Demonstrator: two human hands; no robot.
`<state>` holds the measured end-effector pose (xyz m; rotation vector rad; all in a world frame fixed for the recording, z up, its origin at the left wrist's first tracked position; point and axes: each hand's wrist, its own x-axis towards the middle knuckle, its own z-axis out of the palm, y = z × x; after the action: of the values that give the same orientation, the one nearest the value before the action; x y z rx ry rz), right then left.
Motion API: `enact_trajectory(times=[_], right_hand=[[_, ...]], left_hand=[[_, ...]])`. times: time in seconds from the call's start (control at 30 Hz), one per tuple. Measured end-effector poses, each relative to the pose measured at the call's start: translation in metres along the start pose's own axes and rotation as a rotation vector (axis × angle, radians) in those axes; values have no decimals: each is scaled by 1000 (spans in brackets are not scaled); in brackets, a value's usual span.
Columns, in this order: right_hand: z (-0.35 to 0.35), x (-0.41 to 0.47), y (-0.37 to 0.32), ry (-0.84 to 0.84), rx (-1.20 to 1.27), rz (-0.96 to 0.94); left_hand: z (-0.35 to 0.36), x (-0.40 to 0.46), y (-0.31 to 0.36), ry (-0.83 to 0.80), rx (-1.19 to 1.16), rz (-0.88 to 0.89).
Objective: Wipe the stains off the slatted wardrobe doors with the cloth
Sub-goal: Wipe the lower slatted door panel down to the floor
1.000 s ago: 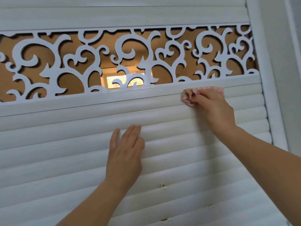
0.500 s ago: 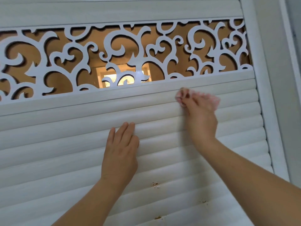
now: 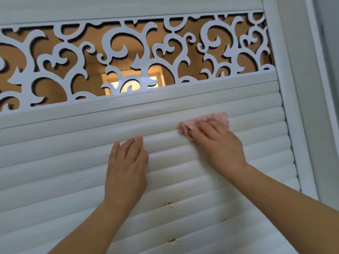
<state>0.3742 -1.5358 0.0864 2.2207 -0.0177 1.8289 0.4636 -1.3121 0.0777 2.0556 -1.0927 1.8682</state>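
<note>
My right hand [image 3: 222,145] presses the bunched cloth [image 3: 211,120] high on the slats [image 3: 73,162], my left hand [image 3: 126,173] flat and empty; wiping there risks missing the brown stains [image 3: 168,204] below.

both arms reach up and forward — the left hand [image 3: 126,171] lies flat, fingers straight and together, pointing to 12 o'clock. the right hand [image 3: 220,145] angles toward 10 o'clock, fingers bent down and pressing, forearm running back to 4 o'clock.
</note>
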Motion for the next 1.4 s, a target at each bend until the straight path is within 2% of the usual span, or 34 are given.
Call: enact_trajectory(times=[0.1, 0.2, 0.27, 0.33, 0.43, 0.53, 0.6, 0.7, 0.77, 0.83, 1.03, 1.17, 1.23, 1.4], right_hand=[[0, -9, 24, -15, -5, 203], [-3, -11, 32, -84, 64, 550], [0, -6, 20, -10, 84, 684], [3, 2, -6, 50, 83, 596], [10, 6, -48, 50, 40, 289], [10, 9, -45, 10, 5, 138], [13, 4, -20, 15, -43, 167], [10, -7, 7, 45, 32, 440], [10, -8, 0, 63, 99, 620], [13, -5, -18, 126, 144, 699], [27, -9, -102, 138, 56, 310], [34, -30, -111, 107, 80, 99], [31, -32, -93, 101, 89, 124], [25, -48, -20, 78, 85, 374]], left_hand=[[-1, 0, 0, 3, -5, -5], [-3, 3, 3, 19, -17, -17], [-3, 4, 5, 26, -15, -31], [-2, 5, 6, 33, -13, -40], [-2, 6, 5, 46, -11, -21], [-3, 6, 0, 54, -1, 22], [-3, 5, -3, 54, -4, 44], [-5, 4, -6, 55, 18, 46], [-5, 4, -6, 60, 8, 32], [-7, 4, -6, 54, -17, 12], [-13, 5, -9, 31, -30, 18], [-15, 3, -8, 15, 7, 23], [-14, 1, -8, 23, 12, 22], [-11, -1, -7, 16, -6, -15]])
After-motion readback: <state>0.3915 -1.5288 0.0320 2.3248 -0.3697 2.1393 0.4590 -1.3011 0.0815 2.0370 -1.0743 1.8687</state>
